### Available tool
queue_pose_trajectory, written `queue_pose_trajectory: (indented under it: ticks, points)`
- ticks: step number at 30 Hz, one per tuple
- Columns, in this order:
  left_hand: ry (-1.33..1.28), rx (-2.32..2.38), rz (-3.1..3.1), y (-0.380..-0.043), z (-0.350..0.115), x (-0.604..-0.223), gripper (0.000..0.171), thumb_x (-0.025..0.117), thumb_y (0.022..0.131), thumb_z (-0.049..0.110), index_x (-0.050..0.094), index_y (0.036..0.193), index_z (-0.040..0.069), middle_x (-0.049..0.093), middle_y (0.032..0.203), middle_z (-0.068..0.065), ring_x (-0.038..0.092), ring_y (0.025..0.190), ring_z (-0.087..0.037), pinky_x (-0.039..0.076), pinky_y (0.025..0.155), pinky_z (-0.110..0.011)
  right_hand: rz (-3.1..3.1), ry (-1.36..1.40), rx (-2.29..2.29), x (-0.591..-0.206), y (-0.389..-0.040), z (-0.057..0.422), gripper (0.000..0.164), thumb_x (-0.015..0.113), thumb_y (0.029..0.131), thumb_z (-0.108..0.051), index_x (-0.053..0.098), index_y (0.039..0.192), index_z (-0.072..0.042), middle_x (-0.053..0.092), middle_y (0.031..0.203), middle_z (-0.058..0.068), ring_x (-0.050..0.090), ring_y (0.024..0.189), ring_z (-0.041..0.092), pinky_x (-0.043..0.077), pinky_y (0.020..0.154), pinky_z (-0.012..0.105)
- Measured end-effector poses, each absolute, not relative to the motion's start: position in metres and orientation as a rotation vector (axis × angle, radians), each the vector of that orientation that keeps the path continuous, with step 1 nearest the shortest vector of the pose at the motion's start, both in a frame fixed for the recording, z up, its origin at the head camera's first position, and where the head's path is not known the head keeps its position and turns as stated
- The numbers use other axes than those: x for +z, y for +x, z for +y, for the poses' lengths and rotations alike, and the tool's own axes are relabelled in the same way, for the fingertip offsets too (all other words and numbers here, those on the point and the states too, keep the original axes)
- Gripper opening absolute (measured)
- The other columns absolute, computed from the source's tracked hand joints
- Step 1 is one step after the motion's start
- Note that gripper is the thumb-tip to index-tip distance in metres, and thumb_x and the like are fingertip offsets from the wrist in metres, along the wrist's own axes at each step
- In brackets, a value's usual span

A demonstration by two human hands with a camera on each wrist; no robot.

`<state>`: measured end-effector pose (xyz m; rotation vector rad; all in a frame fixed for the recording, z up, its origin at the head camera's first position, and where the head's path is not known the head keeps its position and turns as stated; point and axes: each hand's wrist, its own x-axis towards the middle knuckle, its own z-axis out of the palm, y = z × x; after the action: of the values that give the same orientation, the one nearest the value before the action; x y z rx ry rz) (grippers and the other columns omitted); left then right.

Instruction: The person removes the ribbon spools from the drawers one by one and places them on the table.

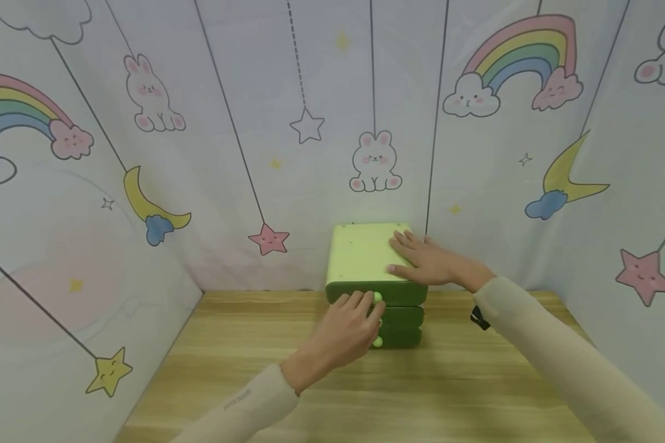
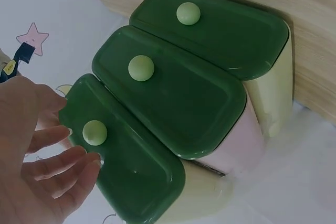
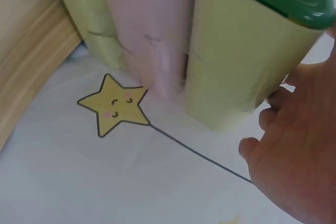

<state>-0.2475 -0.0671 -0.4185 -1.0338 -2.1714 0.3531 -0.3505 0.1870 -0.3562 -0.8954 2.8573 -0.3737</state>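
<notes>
A small chest of drawers (image 1: 360, 252) with a pale green top and three dark green drawer fronts stands against the back wall. My right hand (image 1: 429, 258) rests flat on its top with fingers spread. My left hand (image 1: 349, 323) is in front of the top drawer (image 2: 142, 177), its fingers loosely bent beside the round light green knob (image 2: 95, 132). A small gap shows between fingertips and knob in the left wrist view. The middle drawer (image 2: 184, 103) and bottom drawer (image 2: 236, 35) carry similar knobs. All three fronts look closed.
The chest stands on a wood-grain tabletop (image 1: 244, 357). Pale cloth walls (image 1: 227, 184) printed with rabbits, stars, moons and rainbows enclose the back and both sides. A dark band (image 1: 479, 317) shows at the right wrist.
</notes>
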Motion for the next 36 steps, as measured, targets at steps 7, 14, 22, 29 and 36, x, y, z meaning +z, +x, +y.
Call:
queue_pose_trajectory:
  ticks: [7, 14, 22, 29, 36]
  points:
    - [-1.024, 0.352, -2.114, -0.254, -0.062, -0.423, 0.027, 0.063, 0.102, 0.029, 0.071, 0.12, 0.01, 0.071, 0.113, -0.003, 0.069, 0.097, -0.016, 0.059, 0.08, -0.024, 2.836, -0.913, -0.36, -0.354, -0.357, 0.191, 0.09, 0.038, 0.107, -0.065, 0.008, 0.168, -0.006, 0.001, 0.178, 0.015, 0.002, 0.166, 0.038, 0.013, 0.133, 0.059]
    - [-1.015, 0.397, -2.08, -0.26, -0.06, -0.425, 0.027, 0.065, 0.102, 0.025, 0.072, 0.12, 0.007, 0.073, 0.114, -0.004, 0.07, 0.095, -0.014, 0.06, 0.081, -0.022, 2.846, -0.921, -0.287, -0.351, -0.358, 0.19, 0.092, 0.036, 0.105, -0.07, 0.008, 0.168, -0.009, 0.003, 0.178, 0.013, 0.005, 0.166, 0.035, 0.018, 0.133, 0.057]
    - [-1.017, 0.449, -2.041, -0.263, -0.057, -0.428, 0.027, 0.072, 0.099, 0.019, 0.074, 0.122, 0.004, 0.073, 0.114, -0.006, 0.07, 0.096, -0.014, 0.059, 0.084, -0.018, 2.839, -0.928, -0.285, -0.352, -0.357, 0.19, 0.092, 0.037, 0.106, -0.069, 0.008, 0.168, -0.008, 0.003, 0.178, 0.013, 0.006, 0.166, 0.035, 0.02, 0.132, 0.058]
    - [-0.99, 0.461, -1.993, -0.266, -0.054, -0.435, 0.026, 0.077, 0.096, 0.017, 0.076, 0.12, 0.006, 0.073, 0.114, -0.005, 0.07, 0.096, -0.014, 0.06, 0.083, -0.018, 2.827, -0.928, -0.306, -0.356, -0.358, 0.191, 0.093, 0.037, 0.106, -0.069, 0.007, 0.168, -0.008, 0.001, 0.178, 0.013, 0.005, 0.166, 0.035, 0.019, 0.132, 0.058]
    - [-0.951, 0.436, -1.943, -0.27, -0.052, -0.44, 0.023, 0.078, 0.095, 0.015, 0.076, 0.116, 0.005, 0.072, 0.111, -0.005, 0.067, 0.09, -0.013, 0.058, 0.077, -0.015, 2.83, -0.933, -0.297, -0.356, -0.359, 0.191, 0.092, 0.038, 0.106, -0.068, 0.008, 0.168, -0.009, 0.002, 0.178, 0.012, 0.005, 0.166, 0.034, 0.02, 0.132, 0.057]
